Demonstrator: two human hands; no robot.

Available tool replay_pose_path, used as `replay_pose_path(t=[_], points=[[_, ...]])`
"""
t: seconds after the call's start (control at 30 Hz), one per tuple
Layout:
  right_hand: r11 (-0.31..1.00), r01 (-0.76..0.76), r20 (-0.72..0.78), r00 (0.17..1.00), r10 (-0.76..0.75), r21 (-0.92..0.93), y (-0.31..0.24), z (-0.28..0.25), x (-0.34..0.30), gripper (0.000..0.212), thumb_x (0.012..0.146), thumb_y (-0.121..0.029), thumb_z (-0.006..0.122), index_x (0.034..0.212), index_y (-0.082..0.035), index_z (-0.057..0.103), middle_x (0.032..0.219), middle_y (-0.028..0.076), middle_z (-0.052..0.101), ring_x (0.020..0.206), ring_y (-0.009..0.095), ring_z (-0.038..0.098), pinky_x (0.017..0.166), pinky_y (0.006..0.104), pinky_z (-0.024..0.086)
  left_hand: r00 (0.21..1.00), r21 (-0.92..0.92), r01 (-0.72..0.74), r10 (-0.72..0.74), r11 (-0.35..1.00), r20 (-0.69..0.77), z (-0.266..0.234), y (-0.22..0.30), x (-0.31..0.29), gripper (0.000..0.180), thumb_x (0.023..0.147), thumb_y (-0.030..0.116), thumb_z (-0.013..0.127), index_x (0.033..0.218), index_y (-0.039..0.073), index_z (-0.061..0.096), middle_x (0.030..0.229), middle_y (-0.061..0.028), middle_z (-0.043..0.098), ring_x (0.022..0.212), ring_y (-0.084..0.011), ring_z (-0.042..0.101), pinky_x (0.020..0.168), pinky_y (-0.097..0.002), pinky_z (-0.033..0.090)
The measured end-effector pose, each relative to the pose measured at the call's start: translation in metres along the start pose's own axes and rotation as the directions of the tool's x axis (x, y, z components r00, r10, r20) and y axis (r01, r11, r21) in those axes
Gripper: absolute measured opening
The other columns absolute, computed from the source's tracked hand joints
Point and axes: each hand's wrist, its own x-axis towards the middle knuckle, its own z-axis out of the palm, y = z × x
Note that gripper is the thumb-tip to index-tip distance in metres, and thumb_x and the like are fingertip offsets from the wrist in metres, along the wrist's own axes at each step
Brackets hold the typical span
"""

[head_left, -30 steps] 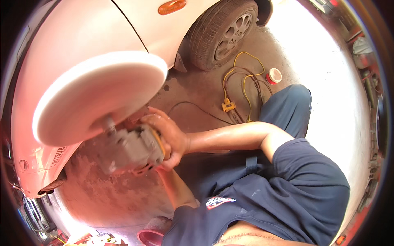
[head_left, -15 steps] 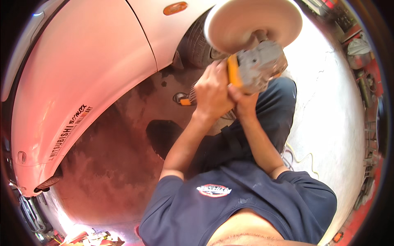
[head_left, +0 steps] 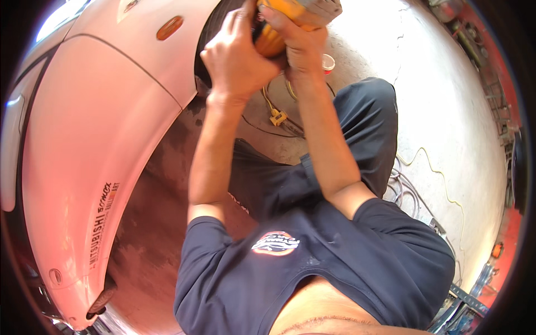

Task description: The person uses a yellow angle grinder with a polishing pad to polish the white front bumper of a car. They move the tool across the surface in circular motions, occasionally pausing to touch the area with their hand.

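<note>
A yellow and grey power polisher [head_left: 304, 12] is raised at the top edge. Its front end and pad lie out of view now. My left hand [head_left: 237, 64] is closed around the near left side of the tool. On the right, my right hand [head_left: 301, 47] grips the body from below, thumb lying over the yellow casing. To the left stretches the pale, glossy side of a car [head_left: 95, 123]. An orange side marker light [head_left: 169, 28] sits on its fender, left of my hands. A dark tyre [head_left: 215, 28] shows partly behind my left hand.
A yellow plug connector [head_left: 277, 116] and cables lie on the floor under my forearms. Beyond my right forearm stands a small white-rimmed container [head_left: 328, 63]. My bent knee [head_left: 371, 103] rises at right. Hoses [head_left: 410, 192] trail beside it. Assorted tools line the far right edge.
Both hands have carried the polisher up and left, taking its round, spinning pad out of the picture. The view has shifted, showing more of the fender and the floor cables.
</note>
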Motion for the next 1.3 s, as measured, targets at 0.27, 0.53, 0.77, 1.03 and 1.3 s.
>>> replay_pose_path(t=[0.27,0.53,0.77,1.03,1.3], points=[[0.817,0.065,-0.112,0.994,0.0,0.573,0.023,-0.015,-0.003,0.055,0.073,-0.008,0.085,0.123,0.004,0.065,0.109,0.011,0.073,0.095,0.021,0.071,0.088,0.036,0.057,0.936,0.004,0.246,-0.238,0.969,0.261,-0.08,-0.006,-0.038,0.122,0.056,0.023,0.099,0.156,-0.003,0.032,0.151,-0.0191,0.051,0.137,-0.032,0.053,0.113,-0.0447,0.046],[0.659,-0.144,0.002,0.977,0.212,0.738,0.079,-0.034,-0.012,0.061,0.091,-0.041,0.07,0.132,0.002,0.058,0.117,0.017,0.07,0.104,0.031,0.071,0.094,0.0428,0.06,0.877,0.434,0.277,-0.41,0.857,0.251,-0.059,0.001,-0.142,0.105,0.064,0.037,0.093,0.149,-0.001,0.045,0.135,-0.0174,0.063,0.124,-0.0324,0.062,0.116,-0.0505,0.041],[0.553,-0.201,0.082,0.969,0.232,0.808,0.101,-0.023,-0.004,0.059,0.091,-0.037,0.069,0.135,0.0,0.055,0.118,0.018,0.069,0.102,0.032,0.071,0.09,0.0456,0.061,0.873,0.529,0.342,-0.471,0.777,0.128,-0.05,0.007,-0.121,0.07,0.07,0.037,0.09,0.123,-0.001,0.066,0.096,-0.0124,0.076,0.088,-0.0302,0.074,0.093,-0.0435,0.056],[0.388,-0.326,0.179,0.912,0.368,0.862,0.123,-0.001,-0.002,0.059,0.093,-0.039,0.067,0.137,-0.001,0.055,0.121,0.018,0.068,0.112,0.032,0.067,0.097,0.0465,0.057,0.757,0.755,0.338,-0.639,0.562,0.137,-0.05,0.013,-0.107,0.053,0.072,0.051,0.089,0.096,0.006,0.074,0.077,-0.0089,0.074,0.067,-0.028,0.072,0.062,-0.0376,0.057],[0.28,-0.381,0.2,0.837,0.509,0.881,0.153,0.013,-0.019,0.057,0.088,-0.044,0.066,0.128,-0.004,0.06,0.115,0.017,0.069,0.103,0.036,0.069,0.091,0.049,0.059,0.786,0.852,0.237,-0.608,0.467,0.114,-0.064,0.017,-0.117,0.053,0.073,0.056,0.085,0.1,0.012,0.073,0.072,-0.0057,0.072,0.064,-0.0238,0.072,0.057,-0.035,0.055]])
